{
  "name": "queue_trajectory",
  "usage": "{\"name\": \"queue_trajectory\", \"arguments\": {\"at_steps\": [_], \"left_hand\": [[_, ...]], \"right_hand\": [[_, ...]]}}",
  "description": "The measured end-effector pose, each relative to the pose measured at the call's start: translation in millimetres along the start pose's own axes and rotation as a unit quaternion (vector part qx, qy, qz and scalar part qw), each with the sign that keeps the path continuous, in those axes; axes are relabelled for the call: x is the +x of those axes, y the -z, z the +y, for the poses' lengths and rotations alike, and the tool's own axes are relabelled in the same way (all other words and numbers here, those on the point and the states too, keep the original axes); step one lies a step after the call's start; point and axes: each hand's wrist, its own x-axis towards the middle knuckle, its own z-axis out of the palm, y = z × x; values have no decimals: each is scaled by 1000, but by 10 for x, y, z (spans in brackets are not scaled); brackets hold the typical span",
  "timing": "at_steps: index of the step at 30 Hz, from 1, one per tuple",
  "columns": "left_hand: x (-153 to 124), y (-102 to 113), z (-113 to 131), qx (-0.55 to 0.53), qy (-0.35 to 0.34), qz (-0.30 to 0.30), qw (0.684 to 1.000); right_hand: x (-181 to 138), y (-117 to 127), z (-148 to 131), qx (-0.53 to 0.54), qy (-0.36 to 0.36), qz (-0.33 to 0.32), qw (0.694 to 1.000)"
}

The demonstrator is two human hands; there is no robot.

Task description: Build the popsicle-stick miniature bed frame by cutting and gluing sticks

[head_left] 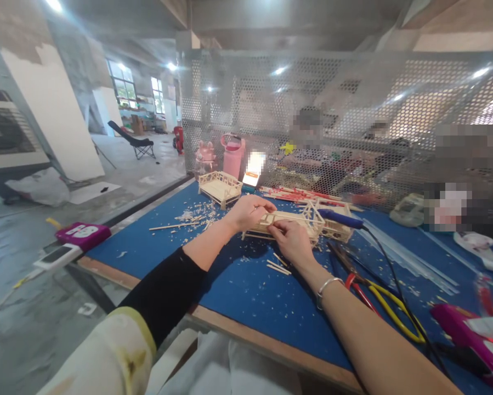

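A small bed-like model of pale wooden sticks (293, 218) stands on the blue table mat under both my hands. My left hand (248, 213) is closed with curled fingers at its left end. At the model's near side, my right hand (289, 238) pinches the front edge with thumb and fingertips; any small piece between them is hidden. Just right of the model lies a blue-handled tool (340, 218) with a cord. Short loose sticks (278, 269) lie in front of my right hand.
A similar stick model (220, 187) stands farther back, near a lit phone (254, 167) and a pink cup (233, 156). Yellow-handled pliers (394, 310), clear glue sticks (411, 255) and a purple box (468, 343) lie rightward. A perforated metal screen (262, 104) borders the table.
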Motion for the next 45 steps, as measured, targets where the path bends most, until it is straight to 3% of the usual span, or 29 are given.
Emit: {"name": "queue_trajectory", "arguments": {"at_steps": [7,15,18,22,25,28,30,34,36,40,43,45], "left_hand": [[10,-13,32,65,-9,-24,998],[0,-33,16,34,-5,-2,999],[3,46,-52,-9,23,111,994],[-51,254,-259,-14,100,336,936],[-160,349,-389,14,148,382,912],[-284,330,-425,11,203,341,918],[-345,280,-415,4,214,310,926],[-397,186,-406,3,211,255,944],[-406,163,-416,17,221,226,948],[-436,155,-413,37,237,168,956],[-468,157,-373,28,216,137,966],[-487,151,-335,34,188,86,978]], "right_hand": [[-3,2,9,6,-2,-4,1000],[-10,-25,28,23,-10,12,1000],[-44,28,57,46,-22,58,997],[-111,243,65,41,-4,157,987],[-111,437,39,38,-12,227,973],[-73,573,17,61,-48,263,962],[-77,604,1,74,-76,234,966],[-234,482,-76,28,-80,-3,996],[-343,352,-124,-17,-75,-78,994],[-470,144,-151,-45,-65,-69,995],[-484,117,-94,-36,-42,-73,996],[-482,135,-42,-26,-36,-70,997]]}}
